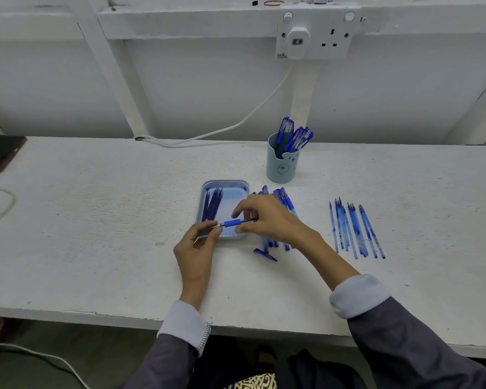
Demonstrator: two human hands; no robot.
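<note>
A blue pen (pixel 233 222) with a rubber grip and a dark refill sticking out lies level between both hands, just above the light blue tray (pixel 243 186). My left hand (pixel 198 245) pinches its tip end. My right hand (pixel 267 217) pinches the other end, where the refill shows. Inside the tray lie several dark blue refills (pixel 212 204). A pile of blue pen barrels and caps (pixel 281 200) sits partly hidden behind my right hand. One blue cap (pixel 265 254) lies alone in front of the pile.
A pale blue cup (pixel 282 164) holding several capped pens stands behind the tray. Several clear blue tubes (pixel 354 228) lie in a row at the right. A phone (pixel 2 153) rests at the far left. A white cable (pixel 236 124) runs to a wall socket (pixel 314 37).
</note>
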